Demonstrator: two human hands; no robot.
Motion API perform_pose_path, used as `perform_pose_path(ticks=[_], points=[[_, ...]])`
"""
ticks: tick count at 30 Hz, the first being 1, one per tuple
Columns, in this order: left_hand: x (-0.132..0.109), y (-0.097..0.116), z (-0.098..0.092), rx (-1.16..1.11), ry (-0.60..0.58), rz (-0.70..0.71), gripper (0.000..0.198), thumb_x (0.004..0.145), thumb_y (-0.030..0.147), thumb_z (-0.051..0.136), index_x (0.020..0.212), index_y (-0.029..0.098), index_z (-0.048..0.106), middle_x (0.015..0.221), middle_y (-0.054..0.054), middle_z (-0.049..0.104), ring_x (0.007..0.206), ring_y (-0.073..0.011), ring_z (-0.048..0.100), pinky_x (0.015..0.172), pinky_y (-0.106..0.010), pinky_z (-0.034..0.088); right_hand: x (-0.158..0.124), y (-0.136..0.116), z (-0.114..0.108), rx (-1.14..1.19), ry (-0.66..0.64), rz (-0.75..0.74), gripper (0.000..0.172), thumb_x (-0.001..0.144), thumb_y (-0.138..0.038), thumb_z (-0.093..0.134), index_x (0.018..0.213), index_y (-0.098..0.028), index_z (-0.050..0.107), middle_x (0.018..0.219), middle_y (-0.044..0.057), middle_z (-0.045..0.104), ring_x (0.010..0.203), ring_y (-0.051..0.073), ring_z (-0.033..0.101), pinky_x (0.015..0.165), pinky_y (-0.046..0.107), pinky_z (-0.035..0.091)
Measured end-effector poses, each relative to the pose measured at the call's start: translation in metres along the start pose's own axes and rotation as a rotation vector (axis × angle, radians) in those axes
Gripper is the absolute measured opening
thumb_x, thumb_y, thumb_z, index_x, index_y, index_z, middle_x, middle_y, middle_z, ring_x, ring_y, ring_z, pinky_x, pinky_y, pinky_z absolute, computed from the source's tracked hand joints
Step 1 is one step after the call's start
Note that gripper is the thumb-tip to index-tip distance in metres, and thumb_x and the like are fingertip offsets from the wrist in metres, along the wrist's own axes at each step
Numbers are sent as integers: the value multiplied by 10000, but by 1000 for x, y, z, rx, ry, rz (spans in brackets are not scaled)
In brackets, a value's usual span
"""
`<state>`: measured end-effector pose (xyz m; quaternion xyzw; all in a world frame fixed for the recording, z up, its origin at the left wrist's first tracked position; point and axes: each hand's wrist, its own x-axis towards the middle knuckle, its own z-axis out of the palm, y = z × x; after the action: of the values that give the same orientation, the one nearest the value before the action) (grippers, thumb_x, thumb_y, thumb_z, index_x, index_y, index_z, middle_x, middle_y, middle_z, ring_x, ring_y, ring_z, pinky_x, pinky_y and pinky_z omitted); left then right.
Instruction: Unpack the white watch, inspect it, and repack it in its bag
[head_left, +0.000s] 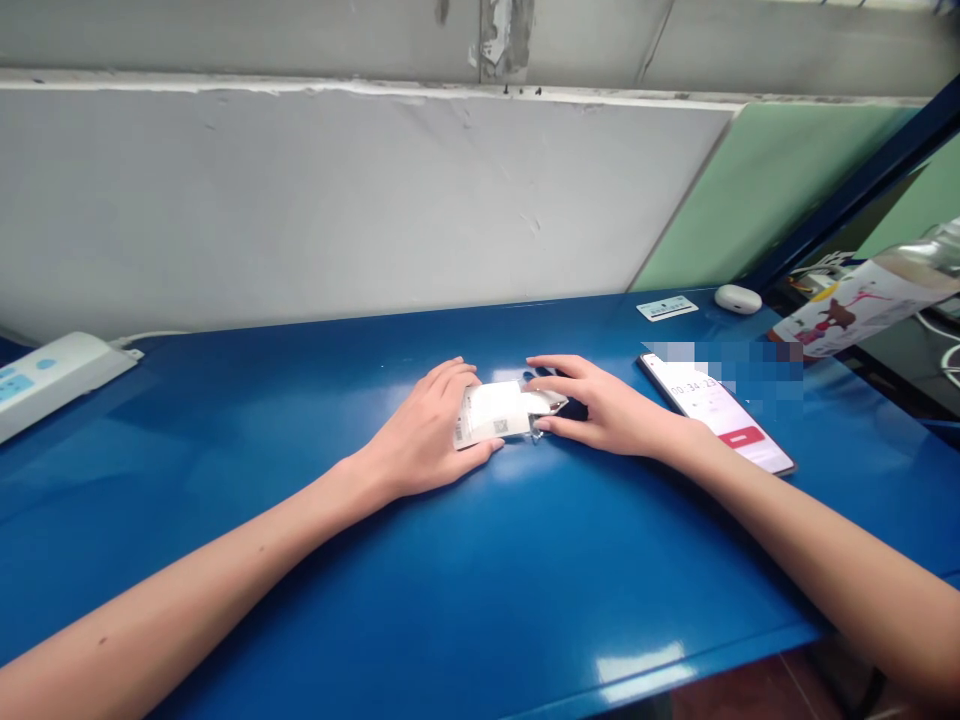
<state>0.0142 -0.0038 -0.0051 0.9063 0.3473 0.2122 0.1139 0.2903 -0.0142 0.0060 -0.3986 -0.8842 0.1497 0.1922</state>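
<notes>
"Listing the centre item first: one flat packet (491, 418), white label, printed code, shiny wrapper at its three o'clock end. Position?"

"On the blue table (480, 570), at the dial's hub, between the hands."

"Hands?"

"Two, bare, apart from each other. Left hand (427, 430), nine o'clock: clamped on the packet, thumb along the near edge, fingers at the far edge. Right hand (611, 405), three o'clock: thumb and fingers curved about the other end; whether they pinch it, cannot tell."

"Surroundings, read from the packet?"

"One phone (724, 408), screen lit, three o'clock, just beside the right wrist. One card (667, 308), two o'clock. One rounded white case (738, 299), two o'clock, near the card. One labelled bottle (862, 300), between two and three. One white power strip (71, 372), nine o'clock, well apart."
</notes>
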Motion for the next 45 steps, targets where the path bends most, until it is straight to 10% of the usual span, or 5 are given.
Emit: perform_pose_path(ticks=[15,27,36,45], points=[[1,2,-2,47,-11,-39,509,874,488,598,1228,145,471,1299,-218,585,1334,-416,487,1083,-609,443,2,6,-14,-151,-12,-27,287,1023,-295,439,1274,-181,522,1253,178,611,1074,314,644,895,483,560],[-1,-1,-1,40,-14,-45,605,840,502,661,1278,135,463,1353,-230,553,1366,-425,448,1108,-613,416,1,12,-16,-183,329,87,386,1042,-316,373,1385,-178,484,1254,186,534,1134,316,595,984,497,514],[2,7,-9,-12,271,-113,483,916,356,597,1302,129,417,1475,-275,416,1436,-388,380,1112,-599,399,0,1,-13,-172,349,-43,378,1029,-310,450,1385,-194,503,1222,162,576,1062,280,621,890,452,562],[7,25,-23,122,343,188,424,875,289,665,1249,120,559,1305,-196,624,1388,-387,457,1140,-552,380,1,-29,-8,37,368,-164,324,992,-286,548,1297,-194,605,1160,131,657,1010,241,666,844,381,568]])
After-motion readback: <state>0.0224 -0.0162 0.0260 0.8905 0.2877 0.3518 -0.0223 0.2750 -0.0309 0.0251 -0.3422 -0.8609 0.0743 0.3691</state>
